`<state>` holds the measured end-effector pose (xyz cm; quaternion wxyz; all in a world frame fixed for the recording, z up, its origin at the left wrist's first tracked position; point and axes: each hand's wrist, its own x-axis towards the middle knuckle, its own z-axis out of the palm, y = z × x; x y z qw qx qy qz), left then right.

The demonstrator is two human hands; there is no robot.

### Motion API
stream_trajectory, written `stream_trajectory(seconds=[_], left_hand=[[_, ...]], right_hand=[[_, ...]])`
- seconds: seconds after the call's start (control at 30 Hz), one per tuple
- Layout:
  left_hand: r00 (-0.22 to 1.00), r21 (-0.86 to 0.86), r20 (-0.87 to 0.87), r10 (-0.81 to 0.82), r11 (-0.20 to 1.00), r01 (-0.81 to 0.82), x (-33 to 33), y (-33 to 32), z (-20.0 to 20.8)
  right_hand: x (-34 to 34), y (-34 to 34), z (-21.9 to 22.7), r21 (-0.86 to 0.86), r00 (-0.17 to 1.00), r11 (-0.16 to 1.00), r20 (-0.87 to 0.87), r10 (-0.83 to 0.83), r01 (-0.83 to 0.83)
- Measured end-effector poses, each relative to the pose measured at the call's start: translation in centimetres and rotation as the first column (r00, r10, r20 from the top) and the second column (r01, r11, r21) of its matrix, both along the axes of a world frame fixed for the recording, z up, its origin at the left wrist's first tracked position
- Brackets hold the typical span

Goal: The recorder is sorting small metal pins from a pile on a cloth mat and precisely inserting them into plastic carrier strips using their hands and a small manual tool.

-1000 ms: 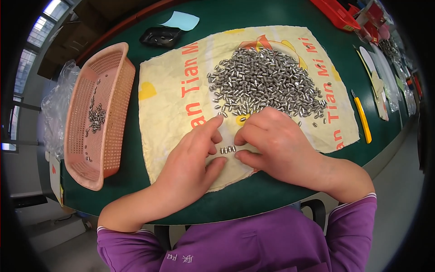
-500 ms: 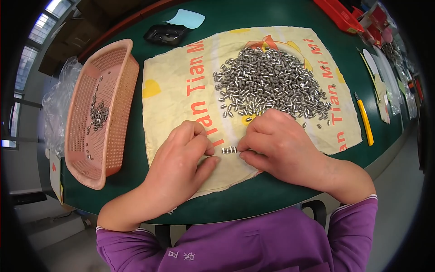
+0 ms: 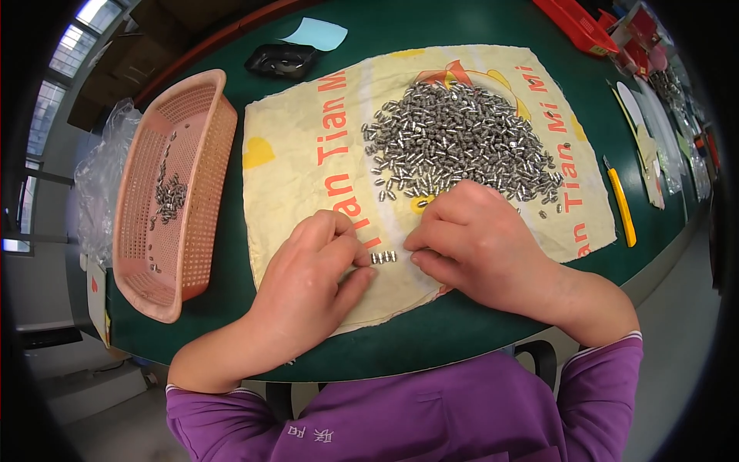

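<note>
A short row of small ribbed metal pieces (image 3: pixel 383 257) lies side by side on the cream cloth (image 3: pixel 300 185), between my two hands. My left hand (image 3: pixel 312 269) is curled, its thumb and forefinger tips at the row's left end. My right hand (image 3: pixel 477 250) is also closed, thumb and forefinger pinched just right of the row with a small gap. What either pinch holds, if anything, is hidden by the fingers. Beyond my right hand a large heap of the same metal pieces (image 3: pixel 462 138) spreads over the cloth, a few lying loose around its edge.
Left of the cloth stands a pink plastic basket (image 3: pixel 202 192) with some metal pieces inside. A black tray (image 3: pixel 281 60) and pale blue paper (image 3: pixel 319 33) lie at the back. A yellow cutter (image 3: pixel 620 204) rests on the green table (image 3: pixel 431 350). At the far right is a red bin (image 3: pixel 573 27).
The row has shifted slightly left and now meets my left fingertips, which came a little to the right. My right fingertips, earlier at its right end, now stand a little apart from it.
</note>
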<state>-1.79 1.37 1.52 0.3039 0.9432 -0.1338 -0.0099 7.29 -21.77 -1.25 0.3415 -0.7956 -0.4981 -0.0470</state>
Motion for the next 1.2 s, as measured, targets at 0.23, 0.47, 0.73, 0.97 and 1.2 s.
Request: stream_trajectory(seconds=[0.23, 0.47, 0.73, 0.97, 1.2], left_hand=[[0.999, -0.034, 0.022, -0.029, 0.999, 0.03, 0.03, -0.13, -0.39], [1.0, -0.039, 0.029, 0.001, 0.999, 0.0, 0.05, -0.31, -0.75], [0.999, -0.043, 0.05, -0.019, 0.999, 0.021, 0.1, -0.47, -0.87], [0.999, -0.038, 0.03, -0.031, 0.999, 0.032, 0.07, -0.49, -0.85], [1.0, -0.089, 0.02, -0.001, 0.996, 0.003, 0.19, -0.73, -0.74]], right_hand=[[0.08, -0.07, 0.21, -0.011, 1.0, 1.0, 0.002, -0.013, 0.013], [0.1, -0.15, 0.32, -0.028, 1.0, 0.999, 0.009, -0.022, 0.022], [0.11, -0.25, 0.51, -0.043, 1.0, 0.999, -0.001, -0.019, 0.019], [0.15, -0.27, 0.48, -0.03, 0.999, 0.999, 0.012, -0.031, 0.031], [-0.1, -0.1, 0.28, 0.007, 1.0, 1.0, -0.018, -0.017, 0.017]])
